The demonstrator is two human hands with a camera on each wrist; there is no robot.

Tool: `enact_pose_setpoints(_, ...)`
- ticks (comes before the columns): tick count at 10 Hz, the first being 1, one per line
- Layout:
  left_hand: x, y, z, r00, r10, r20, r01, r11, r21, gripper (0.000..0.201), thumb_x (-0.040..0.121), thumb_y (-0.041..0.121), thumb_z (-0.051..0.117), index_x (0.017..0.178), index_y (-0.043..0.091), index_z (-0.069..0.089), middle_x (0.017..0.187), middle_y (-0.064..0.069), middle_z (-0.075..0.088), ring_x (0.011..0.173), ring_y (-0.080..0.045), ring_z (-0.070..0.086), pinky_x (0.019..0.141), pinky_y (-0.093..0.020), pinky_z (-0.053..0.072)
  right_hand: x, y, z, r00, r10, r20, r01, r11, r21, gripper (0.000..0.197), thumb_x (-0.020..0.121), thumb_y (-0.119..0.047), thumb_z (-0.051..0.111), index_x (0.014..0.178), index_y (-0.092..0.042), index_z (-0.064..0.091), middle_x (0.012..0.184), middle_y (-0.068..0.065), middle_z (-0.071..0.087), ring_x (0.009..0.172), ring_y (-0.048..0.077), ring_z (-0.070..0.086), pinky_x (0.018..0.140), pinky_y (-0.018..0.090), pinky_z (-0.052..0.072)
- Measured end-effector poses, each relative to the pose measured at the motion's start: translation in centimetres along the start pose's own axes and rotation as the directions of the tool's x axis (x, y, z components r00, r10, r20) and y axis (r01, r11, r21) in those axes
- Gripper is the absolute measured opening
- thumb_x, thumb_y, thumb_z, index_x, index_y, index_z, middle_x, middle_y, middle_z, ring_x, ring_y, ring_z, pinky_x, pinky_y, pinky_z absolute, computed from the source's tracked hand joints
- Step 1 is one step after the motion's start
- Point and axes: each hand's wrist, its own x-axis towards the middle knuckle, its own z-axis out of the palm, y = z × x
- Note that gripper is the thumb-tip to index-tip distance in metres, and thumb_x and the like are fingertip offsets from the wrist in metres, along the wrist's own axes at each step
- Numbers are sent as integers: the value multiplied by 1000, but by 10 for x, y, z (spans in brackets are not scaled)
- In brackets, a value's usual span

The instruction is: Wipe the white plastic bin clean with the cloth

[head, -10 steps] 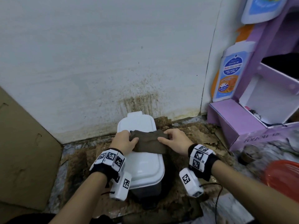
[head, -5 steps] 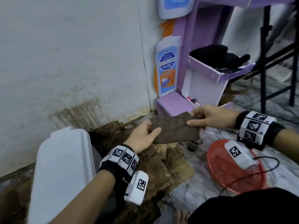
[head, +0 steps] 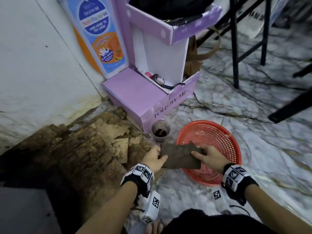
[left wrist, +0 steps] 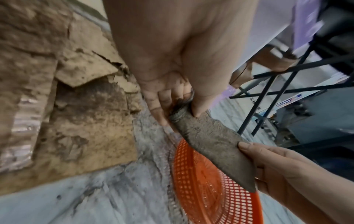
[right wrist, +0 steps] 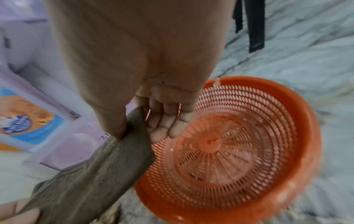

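You hold one brown cloth (head: 181, 157) stretched between your two hands, over the left rim of the red basket (head: 224, 132). Its long axis runs side to side across your body, from your left hand (head: 154, 160) to your right hand (head: 211, 157), and the right end sits slightly farther from you than the left. The cloth is folded into a flat band, wider toward the right. Your left hand pinches the bunched left end between thumb and curled fingers (left wrist: 162, 103); the left wrist view shows that end gathered into a narrow roll at the grip. Your right hand pinches the other end, thumb on top and fingers (right wrist: 166, 125) tucked underneath, hanging above the basket's open inside.

The white plastic bin does not show in any of the three views.

There is one basket, round and perforated, standing on the marbled floor (head: 270, 157) at your right. Just beyond the cloth stands one small cup (head: 160, 132) with dark liquid in it, close to the corner of one purple cardboard stand (head: 135, 92). The stand has two open compartments in view: the upper one holds something dark, the lower one a few small items too small to tell. One tall bottle-shaped printed cutout (head: 99, 34) leans against the white wall (head: 33, 65) beside the stand. To your left, stained and torn cardboard (head: 87, 146) covers the floor along the wall. Black metal legs (head: 234, 48) cross the floor at the far right; how many I cannot tell.
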Motion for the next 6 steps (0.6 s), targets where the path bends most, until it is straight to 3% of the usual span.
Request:
enact_pose_setpoints(1, 22, -12, 19, 998, -52, -21, 51, 998, -49, 20, 98, 29, 62, 108, 21, 47, 114, -9, 65, 110, -28, 63, 100, -43, 50, 14, 33, 22, 997, 54, -62, -49, 996, 79, 23, 92, -32, 69, 110, -19, 68, 104, 2, 74, 101, 20, 69, 92, 39, 55)
enact_pose_setpoints(2, 33, -24, 34, 992, -113, -63, 106, 989, -103, 18, 99, 24, 61, 110, 18, 48, 118, -12, 64, 111, -29, 62, 100, -44, 50, 23, 51, 38, 990, 113, -90, -101, 987, 126, 17, 91, -32, 69, 105, -21, 66, 101, 2, 74, 101, 21, 69, 94, 43, 54)
enact_pose_setpoints(3, 41, -35, 46, 983, -152, -106, 132, 976, -174, 13, 100, 19, 61, 105, 15, 49, 115, -17, 66, 107, -32, 64, 98, -46, 51, 28, 64, 54, 986, 134, -98, -118, 981, 156, 23, 92, -34, 67, 111, -22, 66, 105, 1, 73, 103, 21, 68, 98, 44, 53)
enact_pose_setpoints(4, 42, -41, 50, 982, -160, -104, 136, 969, -207, 13, 98, 21, 63, 103, 18, 50, 112, -14, 69, 106, -32, 66, 98, -47, 52, 26, 71, 62, 980, 163, -116, -142, 976, 168, 27, 92, -36, 66, 115, -22, 65, 109, 2, 73, 107, 22, 67, 100, 43, 51)
enact_pose_setpoints(6, 30, -54, 44, 981, -125, -148, 100, 981, -167, 30, 99, 27, 62, 122, 10, 52, 122, -12, 66, 115, -31, 64, 103, -42, 48, 10, 49, 49, 958, 163, -236, -124, 977, 172, 27, 97, -24, 62, 123, -18, 60, 110, 1, 68, 109, 22, 64, 99, 37, 50)
